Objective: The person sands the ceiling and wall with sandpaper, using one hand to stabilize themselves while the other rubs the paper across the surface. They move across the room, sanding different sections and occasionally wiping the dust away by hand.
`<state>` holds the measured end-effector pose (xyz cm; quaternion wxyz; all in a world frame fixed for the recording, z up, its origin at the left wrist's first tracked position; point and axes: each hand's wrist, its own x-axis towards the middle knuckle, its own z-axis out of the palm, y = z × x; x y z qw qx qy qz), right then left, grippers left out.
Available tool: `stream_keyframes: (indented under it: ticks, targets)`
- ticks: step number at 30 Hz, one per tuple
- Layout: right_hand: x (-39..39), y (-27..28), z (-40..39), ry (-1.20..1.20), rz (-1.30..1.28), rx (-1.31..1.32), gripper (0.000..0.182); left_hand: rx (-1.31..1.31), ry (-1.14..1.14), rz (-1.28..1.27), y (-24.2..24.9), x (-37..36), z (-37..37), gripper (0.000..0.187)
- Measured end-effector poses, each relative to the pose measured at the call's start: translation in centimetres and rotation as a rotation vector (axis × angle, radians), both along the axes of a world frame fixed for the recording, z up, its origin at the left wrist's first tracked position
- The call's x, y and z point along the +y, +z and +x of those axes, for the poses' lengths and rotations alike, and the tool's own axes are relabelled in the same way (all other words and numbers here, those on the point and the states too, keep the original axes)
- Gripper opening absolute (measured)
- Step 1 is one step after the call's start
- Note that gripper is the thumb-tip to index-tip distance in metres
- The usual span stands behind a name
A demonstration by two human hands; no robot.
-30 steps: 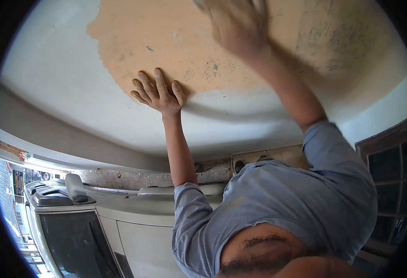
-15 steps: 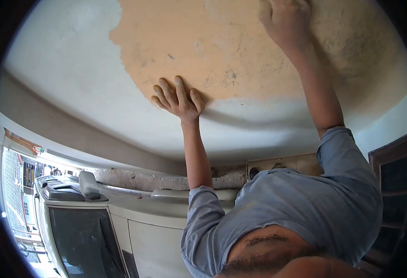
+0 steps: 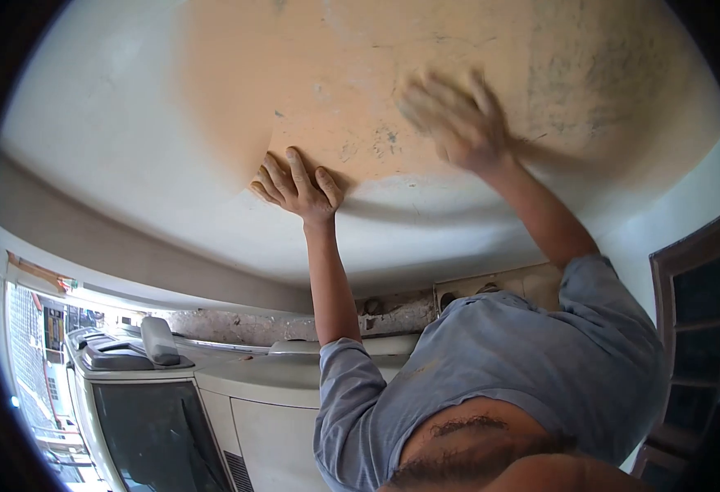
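Pressing the left hand (image 3: 296, 193) to the pale wall (image 3: 122, 123) at the lower edge of the tan patch (image 3: 335, 98), fingers spread wide. Raising the right hand (image 3: 458, 119) over that same patch, farther right and well apart from the other, open and blurred; cannot tell whether touching. Looking at dark marks (image 3: 386, 141) on the patch, between both hands. Wearing a gray-blue shirt (image 3: 499, 369), with a pale vehicle (image 3: 274, 439) at lower left and a dark-framed door or window (image 3: 698, 295) at far right.
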<state>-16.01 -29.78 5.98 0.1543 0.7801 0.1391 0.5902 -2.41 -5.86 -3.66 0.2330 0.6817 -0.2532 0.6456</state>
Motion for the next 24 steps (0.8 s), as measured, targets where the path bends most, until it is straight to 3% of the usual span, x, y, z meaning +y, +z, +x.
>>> stream_keyframes:
  ticks: [3,6,7,13,17,21,24]
  targets:
    - [1.8,8.0,2.2,0.136,0.241,-0.088,0.037,-0.008,0.021,0.014,-0.2,0.1,0.0,0.056]
    - [3.5,10.1,3.5,0.139,0.179,-0.312,0.031,-0.004,0.011,-0.011,-0.1,0.0,0.0,0.054]
    - [3.2,8.2,3.1,0.170,0.182,-0.173,0.040,0.002,-0.015,-0.037,-0.1,-0.2,-0.1,0.052]
    - [2.1,-10.3,0.2,0.154,-0.024,0.131,0.028,-0.002,0.042,0.010,0.2,0.0,-0.3,0.055]
    - [1.5,-5.7,0.6,0.195,-0.092,0.114,0.032,0.005,0.032,0.015,0.1,-0.2,-0.6,0.055]
    - [2.0,6.4,2.6,0.194,0.004,-0.096,0.036,0.003,0.032,0.018,0.3,-0.1,-0.7,0.054]
    - [3.3,11.6,2.7,0.301,0.148,-0.172,0.031,-0.001,0.040,0.021,0.3,0.0,-0.4,0.054]
